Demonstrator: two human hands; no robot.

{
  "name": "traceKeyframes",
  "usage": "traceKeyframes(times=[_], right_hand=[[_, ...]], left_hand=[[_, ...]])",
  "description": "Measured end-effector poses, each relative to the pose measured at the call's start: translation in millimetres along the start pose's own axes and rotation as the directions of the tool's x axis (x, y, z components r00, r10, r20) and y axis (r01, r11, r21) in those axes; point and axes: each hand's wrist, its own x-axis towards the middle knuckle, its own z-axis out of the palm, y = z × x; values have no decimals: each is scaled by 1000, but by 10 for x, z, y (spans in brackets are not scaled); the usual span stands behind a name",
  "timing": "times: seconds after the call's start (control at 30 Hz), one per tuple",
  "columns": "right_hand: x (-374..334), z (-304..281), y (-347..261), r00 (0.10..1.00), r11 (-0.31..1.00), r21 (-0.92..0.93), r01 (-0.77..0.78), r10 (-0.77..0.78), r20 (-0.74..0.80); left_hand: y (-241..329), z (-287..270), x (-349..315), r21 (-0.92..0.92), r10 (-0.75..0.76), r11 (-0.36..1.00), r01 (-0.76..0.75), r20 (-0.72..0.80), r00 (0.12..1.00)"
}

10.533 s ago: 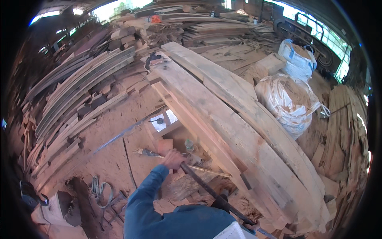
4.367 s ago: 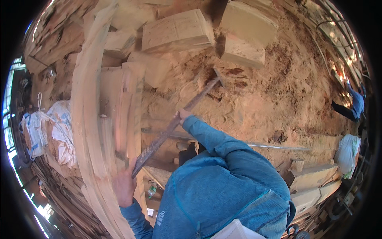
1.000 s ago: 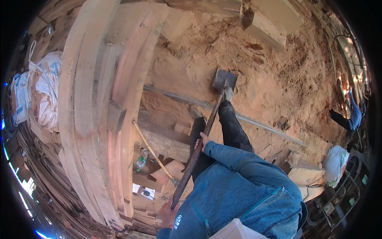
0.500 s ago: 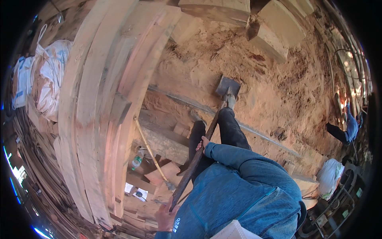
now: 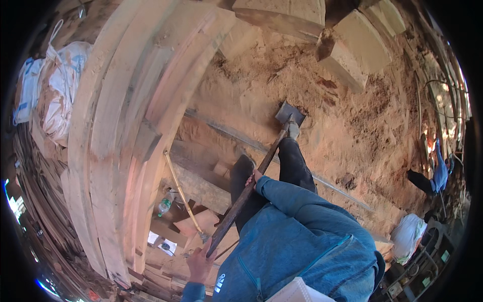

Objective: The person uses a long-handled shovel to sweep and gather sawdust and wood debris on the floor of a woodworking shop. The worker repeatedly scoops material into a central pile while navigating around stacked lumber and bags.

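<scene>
A shovel with a long wooden handle [image 5: 229, 221] slants up and to the right across my legs. Its square metal blade [image 5: 291, 114] rests on the sawdust-covered ground beside my forward foot. Partway along the handle, my right hand [image 5: 254, 177] is closed around the wood. My left hand [image 5: 200, 261] grips the handle's upper end at the lower left, its fingers partly hidden. Loose reddish-brown sawdust [image 5: 352, 136] lies around the blade.
Long sawn planks [image 5: 108, 146] are stacked along the left. Heavy timber blocks [image 5: 347, 60] lie at the far side. A metal rail [image 5: 231, 132] crosses the ground. Near the planks are a bamboo-handled stick [image 5: 178, 183] and a green bottle [image 5: 164, 206]. A white sack [image 5: 408, 236] stands right.
My rear leg has shifted forward and left. My left hand has come up slightly with the handle's end; the blade has barely moved. The whole view has shifted a little.
</scene>
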Motion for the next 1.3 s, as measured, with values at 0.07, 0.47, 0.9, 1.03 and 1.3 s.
traceKeyframes(times=[0.07,0.47,0.9,1.03,1.3], right_hand=[[128,-27,-118,987,993,-51,106,-99,128],[268,-150,47,987,989,9,148,-149,56],[661,44,-889,972,961,-170,217,-228,-51],[566,103,-822,947,952,-78,296,-303,-107],[539,15,-886,936,941,-182,286,-315,-158]], left_hand=[[26,153,138,8,32,999,-32,7,999],[-143,272,39,-20,35,999,-34,66,997],[276,607,876,-37,18,999,-18,-21,1000],[218,490,854,-77,4,997,2,81,997],[399,507,846,-122,-66,989,83,138,988]])
